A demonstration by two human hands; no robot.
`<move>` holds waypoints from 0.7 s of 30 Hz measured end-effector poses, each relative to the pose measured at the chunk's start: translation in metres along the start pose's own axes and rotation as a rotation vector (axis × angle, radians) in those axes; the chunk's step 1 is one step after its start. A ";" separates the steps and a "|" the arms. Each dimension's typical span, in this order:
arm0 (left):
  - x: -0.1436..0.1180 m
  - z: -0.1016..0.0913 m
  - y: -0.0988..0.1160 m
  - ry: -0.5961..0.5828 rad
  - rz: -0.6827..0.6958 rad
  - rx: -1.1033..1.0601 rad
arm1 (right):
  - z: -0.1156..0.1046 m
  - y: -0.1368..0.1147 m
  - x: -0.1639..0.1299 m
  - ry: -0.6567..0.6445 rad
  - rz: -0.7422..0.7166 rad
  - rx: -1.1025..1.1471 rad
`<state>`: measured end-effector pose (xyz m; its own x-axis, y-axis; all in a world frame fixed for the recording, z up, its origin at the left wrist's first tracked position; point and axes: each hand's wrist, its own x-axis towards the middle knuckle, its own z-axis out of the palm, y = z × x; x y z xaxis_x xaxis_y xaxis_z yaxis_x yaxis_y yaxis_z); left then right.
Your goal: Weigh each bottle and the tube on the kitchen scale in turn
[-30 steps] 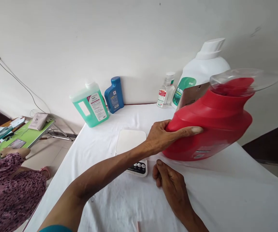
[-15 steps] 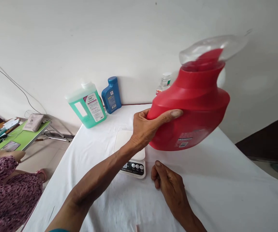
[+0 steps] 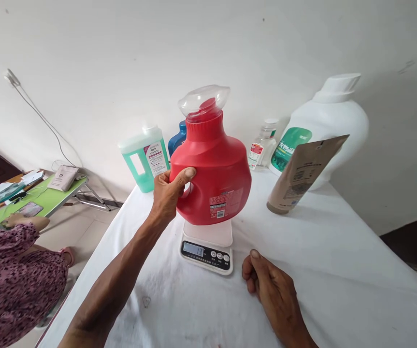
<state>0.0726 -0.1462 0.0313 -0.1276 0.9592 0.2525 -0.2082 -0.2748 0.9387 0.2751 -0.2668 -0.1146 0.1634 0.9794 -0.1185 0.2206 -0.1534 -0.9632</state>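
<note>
Red jug (image 3: 213,169) | in left hand (image 3: 167,193) | beyond right hand (image 3: 273,292)

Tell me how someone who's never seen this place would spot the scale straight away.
Find the big white-covered table. Near its middle, look just below the red jug gripped by the left hand: the scale is there, flat and white. Unlike the bottles farther back, it has a small screen and three round buttons along its near edge.
</note>
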 end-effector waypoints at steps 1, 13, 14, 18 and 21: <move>0.000 -0.003 -0.001 0.002 -0.001 0.006 | 0.000 0.001 0.000 0.001 -0.002 -0.002; -0.004 -0.010 -0.016 -0.042 -0.067 0.049 | 0.000 -0.001 -0.001 0.012 -0.013 0.020; -0.004 -0.010 -0.018 -0.040 -0.070 0.053 | 0.000 0.000 -0.001 0.011 -0.013 0.023; -0.002 -0.009 -0.021 -0.041 -0.081 0.065 | 0.000 0.001 -0.001 0.006 -0.014 0.030; 0.001 -0.011 -0.022 -0.056 -0.070 0.083 | 0.000 0.001 -0.001 0.005 -0.016 0.036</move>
<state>0.0668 -0.1399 0.0085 -0.0602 0.9787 0.1963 -0.1336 -0.2028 0.9701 0.2750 -0.2677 -0.1156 0.1654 0.9810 -0.1018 0.1885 -0.1327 -0.9731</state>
